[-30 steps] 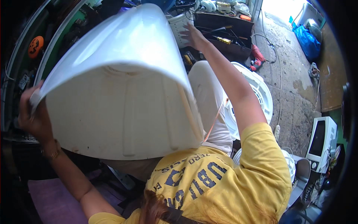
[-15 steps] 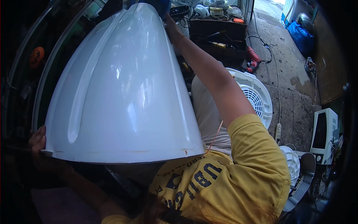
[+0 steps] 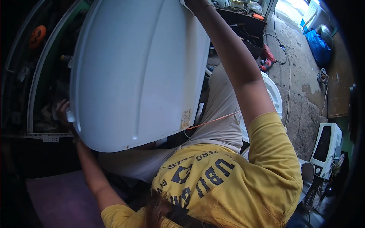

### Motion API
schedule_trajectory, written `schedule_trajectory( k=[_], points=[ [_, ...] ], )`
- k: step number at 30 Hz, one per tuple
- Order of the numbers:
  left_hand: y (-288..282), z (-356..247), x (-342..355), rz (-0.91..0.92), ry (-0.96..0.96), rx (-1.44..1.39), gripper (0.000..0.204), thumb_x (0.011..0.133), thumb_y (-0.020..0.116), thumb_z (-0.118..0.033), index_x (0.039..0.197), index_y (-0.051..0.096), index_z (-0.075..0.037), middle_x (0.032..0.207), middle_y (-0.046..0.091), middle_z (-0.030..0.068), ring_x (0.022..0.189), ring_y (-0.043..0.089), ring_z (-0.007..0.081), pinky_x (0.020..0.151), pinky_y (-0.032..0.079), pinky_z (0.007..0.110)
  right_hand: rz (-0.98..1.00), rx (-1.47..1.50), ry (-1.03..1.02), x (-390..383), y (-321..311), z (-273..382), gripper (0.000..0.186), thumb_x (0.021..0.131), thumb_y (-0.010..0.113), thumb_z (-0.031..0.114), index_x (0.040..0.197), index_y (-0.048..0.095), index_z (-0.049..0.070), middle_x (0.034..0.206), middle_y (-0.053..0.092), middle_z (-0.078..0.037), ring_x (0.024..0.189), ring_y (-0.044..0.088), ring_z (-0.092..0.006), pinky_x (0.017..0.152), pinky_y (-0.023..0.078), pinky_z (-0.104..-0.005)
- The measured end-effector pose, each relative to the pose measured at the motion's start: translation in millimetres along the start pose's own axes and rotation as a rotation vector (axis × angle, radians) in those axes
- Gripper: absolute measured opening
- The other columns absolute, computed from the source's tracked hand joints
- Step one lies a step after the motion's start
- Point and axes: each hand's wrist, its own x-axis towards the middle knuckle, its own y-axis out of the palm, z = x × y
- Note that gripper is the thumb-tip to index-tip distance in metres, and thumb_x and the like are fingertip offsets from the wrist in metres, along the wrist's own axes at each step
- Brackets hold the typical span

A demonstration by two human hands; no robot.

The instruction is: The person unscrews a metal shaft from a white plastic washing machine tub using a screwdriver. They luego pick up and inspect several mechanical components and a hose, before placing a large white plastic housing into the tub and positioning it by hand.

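Note:
A large white plastic appliance housing (image 3: 110,76), shaped like a washing machine's body, stands tilted before me and fills the middle left of the view. It has a long groove, a small stained label low on its right side and a rust spot near its lower edge. My left hand (image 3: 63,111) grips its left rim, beside a small white tab, with the fingers partly in shadow. At the top of the picture my right hand (image 3: 195,3) is closed on the far edge of the housing; its fingertips are mostly hidden. A thin orange cord (image 3: 216,119) runs across my lap.
Glass-fronted shelving (image 3: 42,72) borders the left. A dark tool box (image 3: 243,26) with loose tools stands beyond my right arm, near a red power drill (image 3: 268,57). White round plastic parts (image 3: 275,89), cables and a microwave (image 3: 326,150) are on the right.
The housing has turned and tipped, showing another side with the label. My left hand has moved up and right with its rim; my right hand has moved toward the top edge of the view.

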Motion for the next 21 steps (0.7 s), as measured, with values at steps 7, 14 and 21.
schedule_trajectory(
  k=[7,14,21],
  points=[
    [93,-20,-94,0.187,-0.775,-0.404,0.035,0.088,0.059,-0.035,0.107,0.052,-0.006,0.113,0.058,0.0105,0.108,0.055,0.0260,0.096,0.044,0.042,0.080,-0.313,-0.085,-44,5,-3,0.127,0.070,0.080,0.011,0.139,-0.026,0.004,0.122,0.053,-0.020,0.107,0.056,-0.0245,0.091,0.047,-0.0317],
    [127,-59,-127,0.205,-1.164,-0.735,0.035,0.088,0.057,-0.035,0.109,0.053,-0.006,0.113,0.058,0.0105,0.108,0.055,0.0263,0.096,0.043,0.042,0.146,-0.426,-0.138,-46,-7,-37,0.129,0.070,0.082,0.015,0.140,-0.026,0.005,0.114,0.055,-0.019,0.098,0.058,-0.0237,0.083,0.051,-0.0314],
    [126,-53,-134,0.251,-1.212,-0.891,0.036,0.089,0.056,-0.035,0.110,0.053,-0.006,0.114,0.058,0.0106,0.108,0.055,0.0266,0.096,0.043,0.042,0.068,-0.707,0.147,-47,-55,-71,0.131,0.062,0.085,0.028,0.141,-0.015,-0.002,0.130,0.041,-0.027,0.107,0.056,-0.0310,0.083,0.051,-0.0360]
  ],
)
